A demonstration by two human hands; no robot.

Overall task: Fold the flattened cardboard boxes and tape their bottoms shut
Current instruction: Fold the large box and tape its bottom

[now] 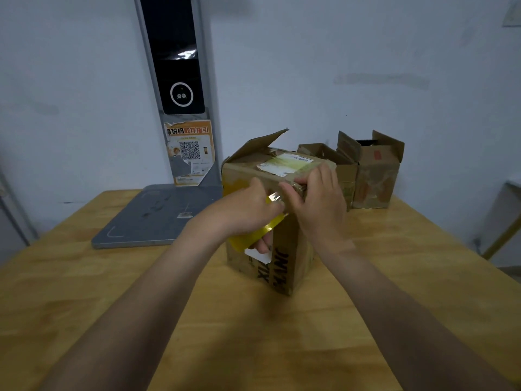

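A: Cardboard box (284, 266) stands near the middle of the wooden table (394, 277), its taped face up, one flap raised at the back.

B: Hands?

A: Left hand (248, 207) grips the yellow tape roll (253, 235) against the box's front, fingers curled under it. Right hand (318, 201) clasps the top front edge, fingers over the top and thumb on the front, beside a shiny strip of tape.

B: Surroundings?

A: Two smaller boxes (377, 176) stand behind to the right, flaps open. Grey platform (152, 218) lies at the left, with a torn orange poster (189, 150) on its post.
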